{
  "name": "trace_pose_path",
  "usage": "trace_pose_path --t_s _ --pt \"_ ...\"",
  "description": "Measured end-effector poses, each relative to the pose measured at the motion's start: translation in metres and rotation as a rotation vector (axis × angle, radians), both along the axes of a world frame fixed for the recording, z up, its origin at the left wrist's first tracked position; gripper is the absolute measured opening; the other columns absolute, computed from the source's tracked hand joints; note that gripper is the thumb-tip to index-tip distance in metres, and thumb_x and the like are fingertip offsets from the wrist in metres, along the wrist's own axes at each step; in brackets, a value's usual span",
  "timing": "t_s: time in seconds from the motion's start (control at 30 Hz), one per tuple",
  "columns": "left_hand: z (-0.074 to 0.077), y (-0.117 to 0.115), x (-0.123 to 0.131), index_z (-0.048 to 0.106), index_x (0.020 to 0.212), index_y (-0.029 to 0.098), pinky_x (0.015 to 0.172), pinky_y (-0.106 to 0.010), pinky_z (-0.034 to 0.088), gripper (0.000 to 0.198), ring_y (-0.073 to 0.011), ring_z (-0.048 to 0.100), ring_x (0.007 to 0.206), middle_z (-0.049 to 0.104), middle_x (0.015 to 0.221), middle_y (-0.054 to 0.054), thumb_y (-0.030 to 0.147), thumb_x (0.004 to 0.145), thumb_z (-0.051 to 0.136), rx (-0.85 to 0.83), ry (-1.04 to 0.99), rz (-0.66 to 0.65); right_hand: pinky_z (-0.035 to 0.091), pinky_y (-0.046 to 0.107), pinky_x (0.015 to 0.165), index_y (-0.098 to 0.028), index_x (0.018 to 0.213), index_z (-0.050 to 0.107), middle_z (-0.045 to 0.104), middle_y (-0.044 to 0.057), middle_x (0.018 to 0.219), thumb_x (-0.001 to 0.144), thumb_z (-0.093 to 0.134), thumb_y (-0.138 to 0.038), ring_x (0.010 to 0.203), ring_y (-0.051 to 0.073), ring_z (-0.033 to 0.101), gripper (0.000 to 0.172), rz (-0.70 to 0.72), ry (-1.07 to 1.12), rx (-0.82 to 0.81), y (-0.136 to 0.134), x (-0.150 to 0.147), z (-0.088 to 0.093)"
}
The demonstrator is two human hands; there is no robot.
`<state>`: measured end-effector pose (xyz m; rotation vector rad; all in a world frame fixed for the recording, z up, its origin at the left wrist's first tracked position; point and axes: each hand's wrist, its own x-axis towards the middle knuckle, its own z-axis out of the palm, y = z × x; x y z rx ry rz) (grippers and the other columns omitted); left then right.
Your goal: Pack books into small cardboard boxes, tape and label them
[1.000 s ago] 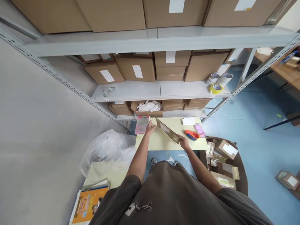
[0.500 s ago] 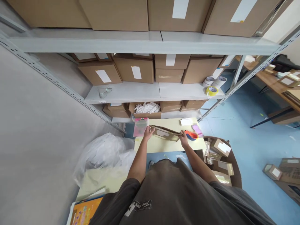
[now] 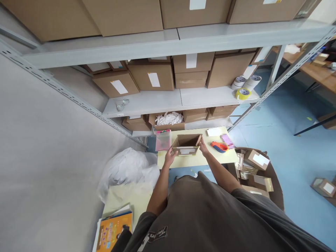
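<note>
1. Over the pale yellow table [image 3: 190, 161], an open-topped cardboard box [image 3: 188, 140], mouth up, held between both hands. Whether its bottom touches the tabletop, cannot tell.
2. Left hand [image 3: 170, 156]: fingers closed on the box's near left corner, thumb toward the near face.
3. Right hand [image 3: 203, 147]: fingers holding the box's right side, near its upper edge.
4. Near face of box carries a white label [image 3: 187, 151]. Inner walls visible; bottom too dark to make out.
5. Left on the table, just beside the box: pink folder [image 3: 163, 141].
6. Right on the table, apart from the right hand: red-and-blue tool [image 3: 219, 146], a blurred pink patch [image 3: 227, 140] beside it. White card [image 3: 214, 132] at the far edge.
7. Far side, low shelf: carton of white pieces [image 3: 169, 119]. Shelf above bears brown boxes, with a yellow tape roll [image 3: 243, 93] and white rolls [image 3: 239, 82] at right.
8. Near right, beside the table: large round-sided carton [image 3: 278, 192] holding small taped boxes [image 3: 258, 160].
9. Near left: heaped clear plastic [image 3: 128, 164]; nearer, an orange book [image 3: 114, 231].
</note>
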<state>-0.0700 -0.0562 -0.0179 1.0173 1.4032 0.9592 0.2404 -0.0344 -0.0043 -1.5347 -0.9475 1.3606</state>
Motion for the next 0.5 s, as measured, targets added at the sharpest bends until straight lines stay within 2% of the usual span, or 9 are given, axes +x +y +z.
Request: trace_pose_path --t_s 0.07,0.13,0.27,0.4,0.5 --pt "0.002 -0.001 0.008 0.060 0.154 0.026 0.120 -0.050 0.044 0.089 -0.0369 0.050 0.152 0.061 0.156 -0.017 0.052 0.076 0.095 0.014 -0.004 -0.030 0.055 0.050 0.107 -0.041 0.167 0.043 0.068 0.004 0.147 0.079 0.064 -0.052 0.128 0.027 0.064 0.091 -0.065 0.046 -0.117 -0.002 0.002 0.001" --pt "0.005 -0.001 0.017 0.055 0.159 0.027 0.124 -0.050 0.040 0.092 -0.0351 0.044 0.157 0.056 0.162 -0.015 0.053 0.079 0.092 0.045 -0.012 -0.071 0.055 0.050 0.107 -0.044 0.166 0.045 0.070 0.003 0.145 0.081 0.064 -0.053 0.122 0.026 0.067 0.088 -0.051 0.102 -0.155 -0.004 0.005 0.000" --pt "0.007 -0.001 0.033 0.050 0.163 0.026 0.126 -0.050 0.039 0.096 -0.0345 0.040 0.160 0.054 0.163 -0.016 0.051 0.081 0.092 0.049 -0.037 -0.067 0.054 0.048 0.109 -0.043 0.163 0.051 0.067 0.004 0.150 0.085 0.062 -0.061 0.128 0.026 0.067 0.081 -0.018 0.154 -0.113 -0.011 0.012 -0.003" --pt "0.005 0.000 0.038 0.055 0.159 0.024 0.125 -0.048 0.042 0.087 -0.0341 0.041 0.160 0.052 0.166 -0.016 0.053 0.085 0.088 0.071 -0.067 -0.083 0.053 0.048 0.114 -0.036 0.153 0.064 0.072 0.007 0.144 0.085 0.065 -0.065 0.137 0.028 0.062 0.074 -0.149 0.091 -0.053 -0.019 0.015 -0.006" --pt "0.003 0.002 0.037 0.064 0.151 0.024 0.126 -0.048 0.042 0.077 -0.0360 0.036 0.162 0.045 0.171 -0.016 0.055 0.085 0.087 0.060 -0.048 -0.078 0.045 0.050 0.123 -0.029 0.146 0.071 0.074 0.009 0.140 0.087 0.065 -0.069 0.145 0.030 0.056 0.071 -0.238 -0.013 0.027 -0.025 0.016 -0.008"
